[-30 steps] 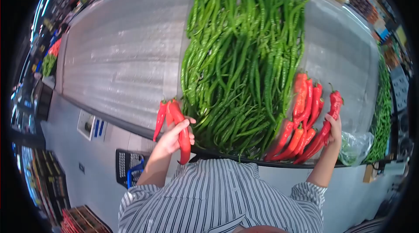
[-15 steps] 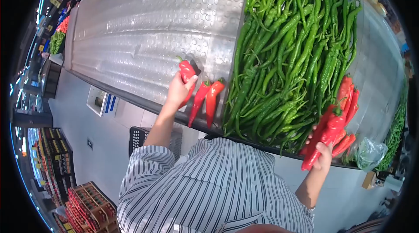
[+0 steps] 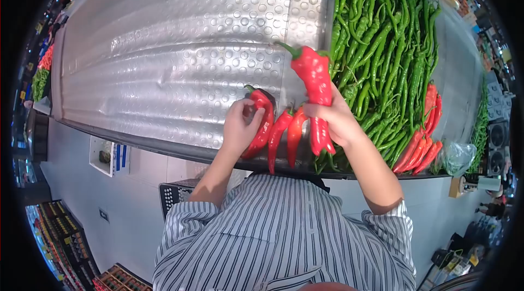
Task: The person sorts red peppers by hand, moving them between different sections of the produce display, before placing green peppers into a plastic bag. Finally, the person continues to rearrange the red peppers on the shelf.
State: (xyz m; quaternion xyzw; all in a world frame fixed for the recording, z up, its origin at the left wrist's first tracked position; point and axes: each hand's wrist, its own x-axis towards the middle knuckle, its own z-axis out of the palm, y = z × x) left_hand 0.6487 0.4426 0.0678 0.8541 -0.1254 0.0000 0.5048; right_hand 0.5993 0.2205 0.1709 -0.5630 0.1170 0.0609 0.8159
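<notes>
Looks down past a striped shirt (image 3: pixel 284 236) onto a dimpled metal counter (image 3: pixel 180 56). Shows the right hand (image 3: pixel 335 122), half a second ago off by the far red pile (image 3: pixel 423 146), now brought across the green peppers (image 3: pixel 382 45) to the bare metal, closed tight around a bunch of red peppers (image 3: pixel 314 75), stems up. Shows the left hand (image 3: pixel 240 127) just beside it, as before wrapped round a single red pepper (image 3: pixel 263 122) resting on the counter, next to two more red peppers (image 3: pixel 295 133) at the front edge. Makes for a new cluster of red left of the green heap. Beyond: a plastic bag (image 3: pixel 458 157), a black basket (image 3: pixel 174 195) on the shop floor, blurred shelves around.
</notes>
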